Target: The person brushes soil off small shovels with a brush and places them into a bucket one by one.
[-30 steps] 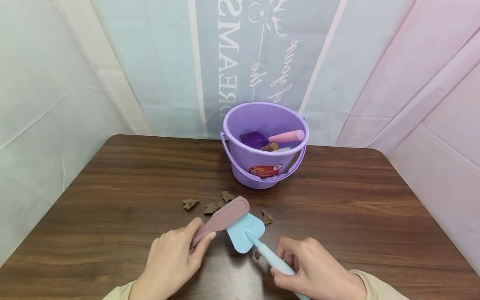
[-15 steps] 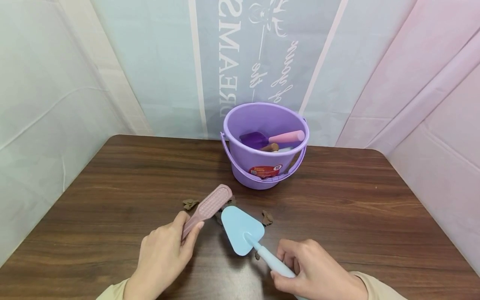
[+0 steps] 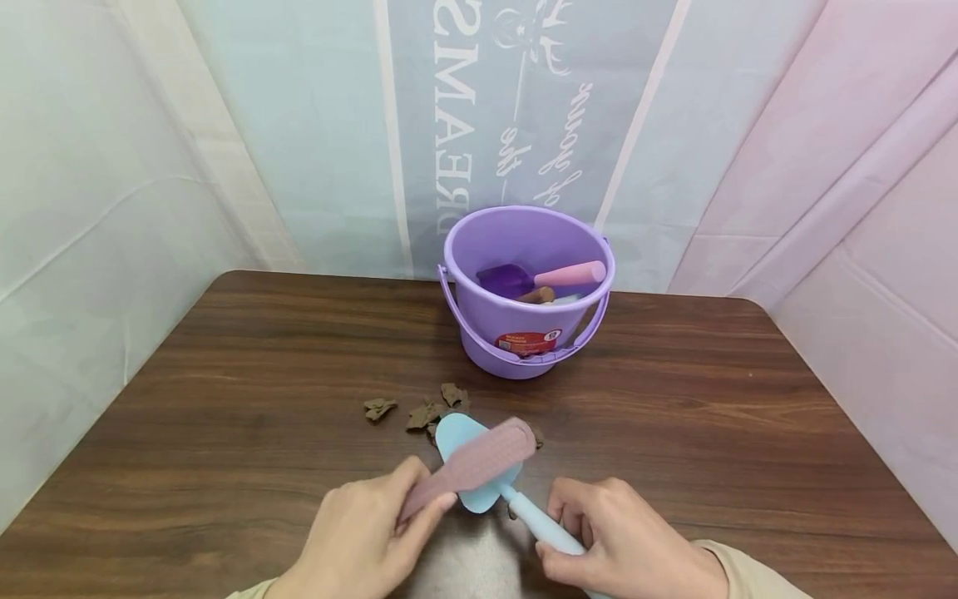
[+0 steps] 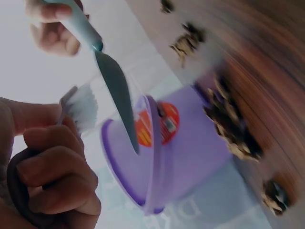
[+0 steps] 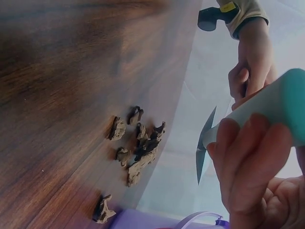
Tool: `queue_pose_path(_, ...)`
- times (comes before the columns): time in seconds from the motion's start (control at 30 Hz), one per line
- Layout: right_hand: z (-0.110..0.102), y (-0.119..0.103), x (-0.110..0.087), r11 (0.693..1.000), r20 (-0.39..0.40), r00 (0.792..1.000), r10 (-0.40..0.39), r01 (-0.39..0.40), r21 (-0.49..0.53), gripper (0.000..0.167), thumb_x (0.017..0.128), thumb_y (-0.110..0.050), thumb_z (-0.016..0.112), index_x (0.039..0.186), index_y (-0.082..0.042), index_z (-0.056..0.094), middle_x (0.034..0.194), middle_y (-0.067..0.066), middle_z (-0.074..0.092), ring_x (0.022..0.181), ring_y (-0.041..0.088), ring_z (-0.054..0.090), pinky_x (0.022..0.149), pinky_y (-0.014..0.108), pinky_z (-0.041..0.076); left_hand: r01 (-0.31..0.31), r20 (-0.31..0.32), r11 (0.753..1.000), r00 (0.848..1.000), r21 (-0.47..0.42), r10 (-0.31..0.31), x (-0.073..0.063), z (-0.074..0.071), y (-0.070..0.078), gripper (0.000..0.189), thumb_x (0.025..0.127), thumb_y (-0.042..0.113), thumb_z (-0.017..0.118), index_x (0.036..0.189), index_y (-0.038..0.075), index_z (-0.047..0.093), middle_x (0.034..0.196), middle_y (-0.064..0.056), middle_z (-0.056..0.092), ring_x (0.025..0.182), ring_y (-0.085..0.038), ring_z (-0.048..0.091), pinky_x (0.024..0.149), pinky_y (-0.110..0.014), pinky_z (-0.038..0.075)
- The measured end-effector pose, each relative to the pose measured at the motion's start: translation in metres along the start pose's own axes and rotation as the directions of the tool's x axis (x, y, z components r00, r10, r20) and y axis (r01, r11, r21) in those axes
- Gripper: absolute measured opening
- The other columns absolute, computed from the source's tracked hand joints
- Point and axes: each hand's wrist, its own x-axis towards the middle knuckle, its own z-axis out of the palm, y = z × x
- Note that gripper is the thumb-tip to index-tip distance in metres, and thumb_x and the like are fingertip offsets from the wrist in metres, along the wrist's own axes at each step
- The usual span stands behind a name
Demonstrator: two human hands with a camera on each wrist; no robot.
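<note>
In the head view my left hand (image 3: 359,532) grips a dusty-pink brush (image 3: 490,457) by its handle. Its head lies across the light blue blade of a trowel (image 3: 458,431), hiding part of it. White bristles show in the left wrist view, facing the trowel blade (image 4: 114,86). My right hand (image 3: 629,537) holds the trowel by its pale handle, thumb and fingers curled round it. Both tools are above the table, as the right wrist view shows. Crumpled brown scraps (image 3: 424,416) lie beyond the blade, one partly hidden behind the brush head.
A lavender bucket (image 3: 516,233) stands at the back of the wooden table (image 3: 262,349), its handle folded down in front. Inside lie a purple shovel with a pink handle (image 3: 572,274) and a brown handle end (image 3: 537,295). Fabric curtains (image 3: 329,150) surround the table.
The brush first swung left off the trowel, its underside turning into view, then came back right across the blade, farther than before. The trowel and right hand have barely moved.
</note>
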Motion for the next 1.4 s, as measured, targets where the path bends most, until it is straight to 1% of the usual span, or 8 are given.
queue_pose_path(0.1,0.000,0.000,0.001,1.000,-0.016,1.000,-0.025,0.025,-0.017,0.034,0.068,-0.011,0.078,0.076,-0.028,0.050,0.054,-0.025,0.039,0.053,-0.023,0.026,0.044,0.003,0.025,-0.036,0.036,0.999,0.999,-0.016,0.036,-0.003,0.004,0.004,0.029,0.089,0.045,0.064,0.076,0.024,0.048,0.058,0.024,0.023,0.050,0.011,0.021,0.044,-0.010,0.018)
queue_pose_path(0.23,0.000,0.001,0.002,0.998,-0.032,0.999,-0.041,0.040,-0.040,0.035,0.067,-0.012,0.078,0.076,-0.028,0.049,0.054,-0.025,0.040,0.054,-0.023,0.025,0.044,0.003,0.024,-0.040,0.084,0.999,0.996,0.000,0.040,-0.007,0.009,0.005,0.033,0.088,0.047,0.064,0.074,0.025,0.045,0.056,0.022,0.021,0.049,0.008,0.021,0.043,-0.014,0.017)
queue_pose_path(0.5,-0.001,0.001,0.001,0.998,-0.036,0.998,-0.043,0.042,-0.037,0.035,0.066,-0.010,0.077,0.076,-0.028,0.049,0.053,-0.025,0.040,0.052,-0.023,0.027,0.044,0.003,0.025,-0.037,0.051,0.998,0.998,0.046,0.034,-0.007,0.012,-0.001,0.033,0.092,0.049,0.058,0.075,0.023,0.046,0.055,0.021,0.021,0.048,0.007,0.020,0.042,-0.015,0.017)
queue_pose_path(0.63,-0.001,0.001,0.001,0.998,-0.040,0.998,-0.045,0.043,-0.038,0.035,0.066,-0.010,0.077,0.076,-0.028,0.049,0.053,-0.025,0.040,0.053,-0.023,0.027,0.044,0.003,0.025,-0.023,0.052,0.999,0.998,0.049,0.020,-0.006,0.011,-0.003,0.030,0.091,0.047,0.060,0.077,0.024,0.048,0.055,0.020,0.020,0.048,0.007,0.019,0.042,-0.014,0.015)
queue_pose_path(0.8,0.000,0.000,0.000,0.999,-0.038,0.999,-0.026,0.025,-0.037,0.035,0.067,-0.011,0.078,0.076,-0.029,0.049,0.053,-0.025,0.039,0.052,-0.022,0.026,0.044,0.003,0.025,0.018,0.068,0.998,0.997,0.058,-0.022,-0.004,0.009,-0.005,0.030,0.086,0.042,0.068,0.075,0.024,0.047,0.056,0.019,0.019,0.047,0.006,0.020,0.041,-0.016,0.016)
queue_pose_path(1.03,-0.002,-0.003,-0.001,0.997,0.022,0.997,0.076,-0.076,-0.001,0.031,0.071,-0.014,0.078,0.076,-0.030,0.051,0.056,-0.029,0.037,0.050,-0.019,0.029,0.043,0.005,0.026,0.110,0.054,0.986,0.992,0.125,-0.118,0.000,0.005,-0.010,0.033,0.081,0.037,0.074,0.074,0.022,0.045,0.052,0.017,0.023,0.045,0.000,0.029,0.041,-0.022,0.023)
queue_pose_path(1.2,0.000,-0.001,-0.002,0.998,0.002,0.998,0.055,-0.055,-0.026,0.032,0.069,-0.014,0.078,0.075,-0.029,0.050,0.056,-0.029,0.036,0.051,-0.021,0.027,0.043,0.005,0.025,0.166,0.069,0.975,0.982,0.150,-0.178,0.001,0.002,-0.015,0.032,0.083,0.036,0.073,0.075,0.022,0.047,0.051,0.016,0.023,0.044,-0.001,0.027,0.040,-0.021,0.022)
queue_pose_path(1.4,-0.001,-0.001,-0.003,0.997,0.014,0.997,0.078,-0.078,-0.013,0.031,0.070,-0.014,0.078,0.074,-0.030,0.051,0.055,-0.029,0.037,0.050,-0.020,0.030,0.043,0.005,0.026,0.215,0.067,0.963,0.971,0.165,-0.229,0.004,0.000,-0.019,0.030,0.084,0.034,0.072,0.076,0.020,0.048,0.052,0.014,0.022,0.045,-0.004,0.027,0.040,-0.023,0.022)
